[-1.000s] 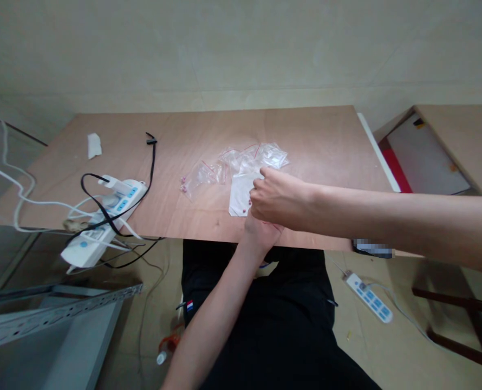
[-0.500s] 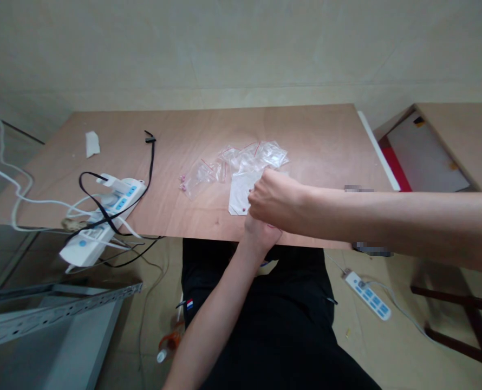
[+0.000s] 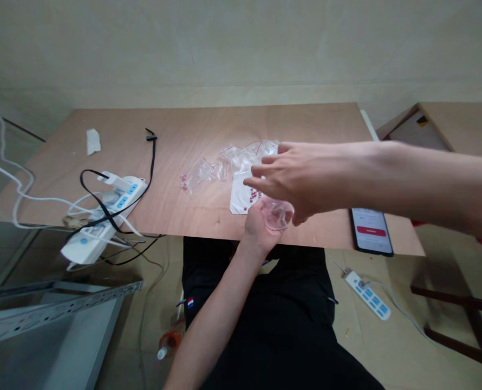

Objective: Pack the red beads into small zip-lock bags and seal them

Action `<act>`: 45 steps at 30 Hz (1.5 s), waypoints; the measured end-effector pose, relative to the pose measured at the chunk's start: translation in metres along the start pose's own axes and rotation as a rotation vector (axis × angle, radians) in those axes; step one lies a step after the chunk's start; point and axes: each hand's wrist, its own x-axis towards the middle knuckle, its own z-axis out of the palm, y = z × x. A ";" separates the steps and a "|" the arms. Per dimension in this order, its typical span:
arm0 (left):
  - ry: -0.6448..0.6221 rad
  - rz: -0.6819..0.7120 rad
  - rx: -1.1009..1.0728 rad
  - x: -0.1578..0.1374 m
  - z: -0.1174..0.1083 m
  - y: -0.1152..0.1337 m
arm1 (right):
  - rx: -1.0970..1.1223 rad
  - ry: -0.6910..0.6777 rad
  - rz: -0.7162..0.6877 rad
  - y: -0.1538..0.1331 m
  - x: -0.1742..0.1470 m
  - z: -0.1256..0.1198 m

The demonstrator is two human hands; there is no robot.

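Observation:
My left hand [image 3: 258,227] is closed around a small clear bag [image 3: 278,214] at the table's front edge. Over the table, my right hand [image 3: 281,179] has its fingers spread and holds nothing I can see. Beneath and beyond it lies a white sheet [image 3: 238,196], partly hidden by the hand. Several small pinkish-red beads [image 3: 255,194] are scattered on that sheet. Behind it rest crumpled clear zip bags [image 3: 245,156]. A further clear bag [image 3: 202,176] lies to the left, with pink beads [image 3: 183,181] at its end.
A white power strip [image 3: 103,222] with tangled cables overhangs the table's front left. A black cable [image 3: 152,157] and a paper scrap [image 3: 92,142] lie farther back. A phone [image 3: 371,232] sits at the front right. Another power strip [image 3: 366,294] is on the floor.
My right hand has opened from a closed fist and lifted away from my left hand. More beads now show on the sheet, and the clear bag and phone screen have come into sight.

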 end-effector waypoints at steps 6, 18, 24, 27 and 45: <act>0.008 -0.011 -0.063 -0.007 0.002 0.009 | -0.653 -0.293 -0.031 -0.053 -0.003 -0.085; 0.151 0.137 0.045 0.011 -0.002 -0.003 | -0.468 0.169 0.178 -0.048 -0.077 0.024; 0.109 0.146 0.043 0.011 0.000 0.000 | -0.578 0.216 0.073 -0.051 -0.075 0.031; 0.154 0.165 0.089 0.008 0.002 0.004 | -0.517 0.336 0.130 -0.052 -0.079 0.028; 0.079 1.208 2.346 0.091 -0.018 0.049 | 0.624 1.118 0.657 0.044 -0.100 0.025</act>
